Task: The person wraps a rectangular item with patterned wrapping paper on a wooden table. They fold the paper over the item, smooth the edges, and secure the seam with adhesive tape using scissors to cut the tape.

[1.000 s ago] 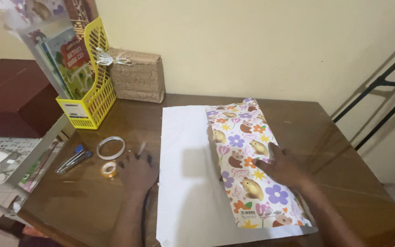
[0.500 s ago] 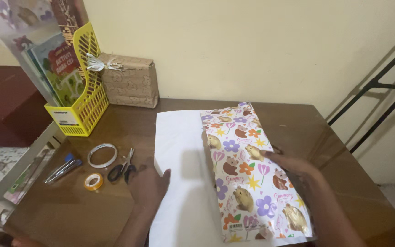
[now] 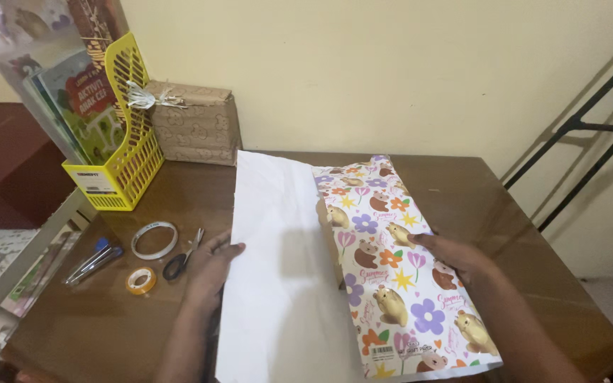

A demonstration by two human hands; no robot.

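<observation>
The fingers [image 3: 230, 250] of the left hand [image 3: 207, 269] pinch the left edge of the wrapping paper [image 3: 278, 269] and lift it, so the white side curls up from the desk [image 3: 179, 191]. The right hand [image 3: 455, 257] lies flat, fingers spread, on the patterned flap [image 3: 391, 269], which is already folded over something hidden beneath; what it is cannot be told.

To do this fold well, the right hand should probably keep pressing the flap down so it does not slide, while the left brings its edge over evenly, parallel to the flap's edge, without wrinkles.

Left of the paper lie scissors [image 3: 182, 259], a white tape ring [image 3: 155, 240], a small yellow tape roll [image 3: 141, 281] and pens [image 3: 94, 259]. Further back stand a yellow file holder [image 3: 125, 159] and a brown wrapped box [image 3: 196, 128].
</observation>
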